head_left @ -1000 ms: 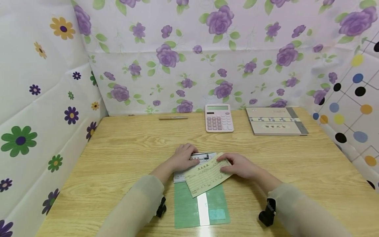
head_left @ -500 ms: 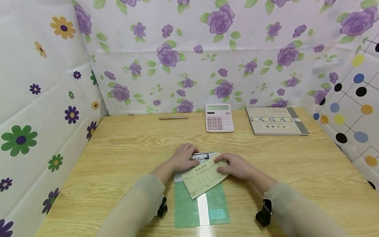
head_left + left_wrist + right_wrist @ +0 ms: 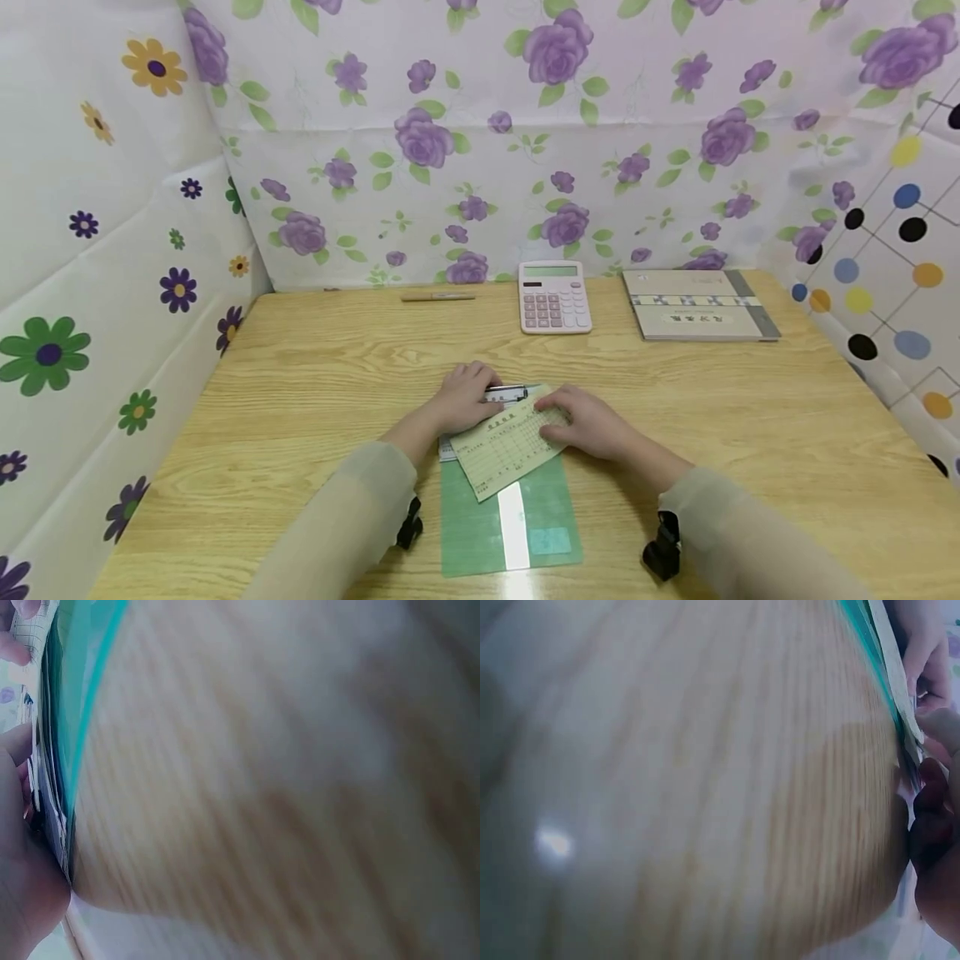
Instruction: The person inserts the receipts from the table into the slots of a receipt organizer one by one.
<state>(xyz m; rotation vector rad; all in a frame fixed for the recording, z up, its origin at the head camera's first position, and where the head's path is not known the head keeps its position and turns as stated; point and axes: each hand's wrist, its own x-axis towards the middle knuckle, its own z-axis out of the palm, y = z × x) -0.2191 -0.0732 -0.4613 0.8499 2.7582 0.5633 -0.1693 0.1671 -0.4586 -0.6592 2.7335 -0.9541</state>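
A green translucent clipboard lies on the table in the head view, its metal clip at the far end. White printed papers are on its upper part. My left hand holds the clipboard's upper left corner by the clip, thumb over the papers. My right hand pinches the right end of a yellow printed form between thumb and fingers. The form slants across the white papers, partly covering them. In the left wrist view my left thumb lies along the stacked sheets and the clipboard edge.
A pink calculator stands at the back of the wooden table, a pen to its left. Right of it lies a beige book with a grey spine. Patterned cloth walls border the table.
My right hand has moved a little left with the yellow form, which now covers more of the white papers near the clip. The left hand has stayed at the clip.
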